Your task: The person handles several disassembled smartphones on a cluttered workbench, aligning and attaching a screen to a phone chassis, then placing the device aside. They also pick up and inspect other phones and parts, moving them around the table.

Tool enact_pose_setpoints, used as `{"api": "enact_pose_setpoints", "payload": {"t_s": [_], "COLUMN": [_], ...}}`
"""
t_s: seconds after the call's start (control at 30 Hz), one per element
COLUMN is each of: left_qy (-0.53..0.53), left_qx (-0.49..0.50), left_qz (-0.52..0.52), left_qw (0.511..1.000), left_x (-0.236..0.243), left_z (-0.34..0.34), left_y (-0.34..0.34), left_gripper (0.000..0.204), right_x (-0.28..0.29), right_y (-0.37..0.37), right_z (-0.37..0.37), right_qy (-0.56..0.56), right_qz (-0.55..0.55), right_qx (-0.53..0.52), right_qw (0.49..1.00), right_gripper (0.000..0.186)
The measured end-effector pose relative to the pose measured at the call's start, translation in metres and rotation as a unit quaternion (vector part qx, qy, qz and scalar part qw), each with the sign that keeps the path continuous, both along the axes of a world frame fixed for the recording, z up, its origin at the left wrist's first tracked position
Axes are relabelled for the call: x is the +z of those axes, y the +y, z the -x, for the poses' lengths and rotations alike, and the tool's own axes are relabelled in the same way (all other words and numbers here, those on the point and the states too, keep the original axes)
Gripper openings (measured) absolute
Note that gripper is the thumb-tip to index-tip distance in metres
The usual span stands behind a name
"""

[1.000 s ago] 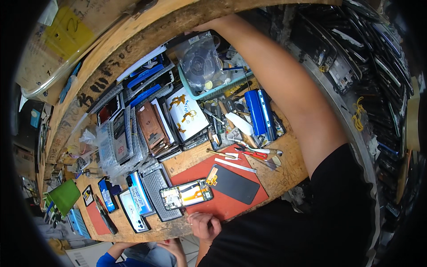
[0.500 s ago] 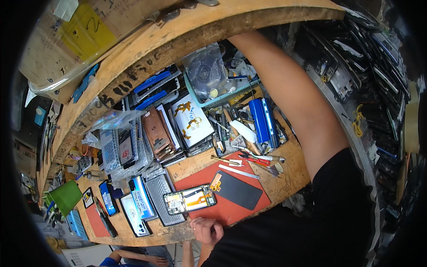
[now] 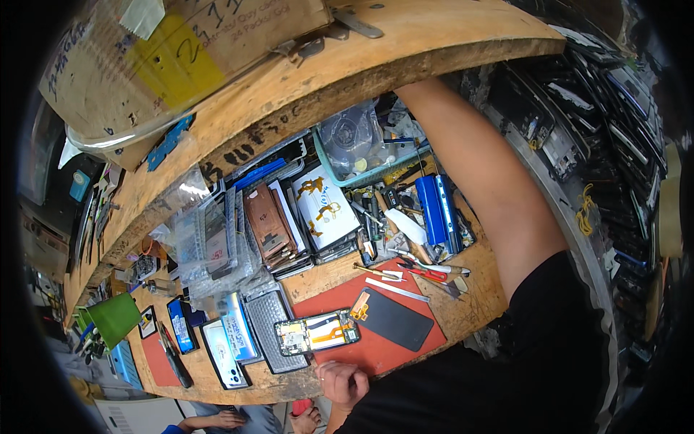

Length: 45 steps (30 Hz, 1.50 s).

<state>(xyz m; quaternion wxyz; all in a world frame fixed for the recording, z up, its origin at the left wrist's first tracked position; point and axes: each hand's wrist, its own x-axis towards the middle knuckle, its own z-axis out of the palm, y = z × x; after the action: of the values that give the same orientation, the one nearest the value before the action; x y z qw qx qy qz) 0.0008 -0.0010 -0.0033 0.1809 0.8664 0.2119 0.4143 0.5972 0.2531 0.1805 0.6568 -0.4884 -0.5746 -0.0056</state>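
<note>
My left hand [image 3: 340,383] rests at the front edge of the bench beside a red mat [image 3: 376,362], fingers curled; whatever they might hold is hidden. Just above it lie an opened phone [image 3: 318,333], with board and orange flex showing, and a dark screen panel [image 3: 394,318] with a copper-coloured flex. My right forearm [image 3: 470,152] reaches up past a blue case [image 3: 430,210], and its hand is hidden behind the wooden shelf. Tweezers and red-handled tools [image 3: 434,273] lie at the mat's back corner.
The overhanging shelf [image 3: 354,65] bears a cardboard box [image 3: 101,79]. Under it are stacked phone parts [image 3: 267,224] and a teal tray [image 3: 340,173]. More phones [image 3: 228,362] lie left; dark devices [image 3: 607,123] pile up right. Another person's hands [image 3: 303,419] show below the bench, near something red.
The whole scene has shifted down and right in the picture, showing more of the shelf top and box. My left hand stays curled at the bench edge. The other person's hands have moved.
</note>
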Motion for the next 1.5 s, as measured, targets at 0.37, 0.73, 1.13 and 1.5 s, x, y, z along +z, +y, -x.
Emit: {"api": "enact_pose_setpoints", "payload": {"t_s": [0.37, 0.73, 1.13, 1.5], "left_qy": [0.0, 0.006, 0.011, 0.005], "left_qx": [-0.003, 0.0, -0.001, -0.005], "left_qz": [-0.001, 0.002, 0.009, -0.005], "left_qw": [1.0, 1.0, 1.0, 1.0], "left_x": [0.0, 0.0, 0.001, 0.009], "left_z": [0.0, -0.001, -0.001, -0.005], "left_y": [0.001, 0.0, 0.0, 0.002], "left_gripper": [0.023, 0.023, 0.022, 0.022], "right_x": [0.0, -0.016, -0.023, -0.012], "right_y": [0.004, 0.011, 0.057, 0.023], "right_z": [0.0, 0.003, -0.032, -0.013], "right_qy": [0.029, -0.005, -0.218, -0.339], "right_qz": [-0.025, -0.067, 0.122, 0.166], "right_qx": [0.041, 0.063, -0.104, -0.35], "right_qw": [0.998, 0.996, 0.963, 0.857], "right_gripper": [0.07, 0.081, 0.056, 0.055]}}
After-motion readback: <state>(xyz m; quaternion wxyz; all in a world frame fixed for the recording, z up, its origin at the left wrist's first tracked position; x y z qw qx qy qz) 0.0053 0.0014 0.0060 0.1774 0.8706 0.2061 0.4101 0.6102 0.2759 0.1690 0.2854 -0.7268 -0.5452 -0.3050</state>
